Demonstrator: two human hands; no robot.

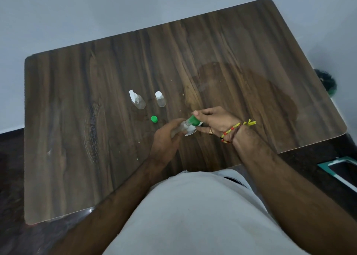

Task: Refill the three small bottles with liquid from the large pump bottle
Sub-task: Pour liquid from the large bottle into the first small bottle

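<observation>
Head view, 1 frame. We note the left hand wrapped around a small clear bottle, held just above the bench near its front edge. The right hand grips the green-topped pump bottle, fingers curled around it, index finger resting on the green top. Both grips are closed on their loads.

Key relation: the pump bottle lies tilted, its long axis running roughly left-right, green end pointing left toward the small bottle's mouth. The 2 meet between the hands, apparently touching. We judge the next move depends on keeping the outlet lined up with that narrow neck.

A loose green cap sits on the bench just beyond the left hand, probably from the held bottle. A spray bottle and a white-capped bottle stand farther back, both capped.

Hard to make out: the pump bottle's body is hidden by the right palm; liquid levels are unreadable; the exact nozzle contact is blurred.
</observation>
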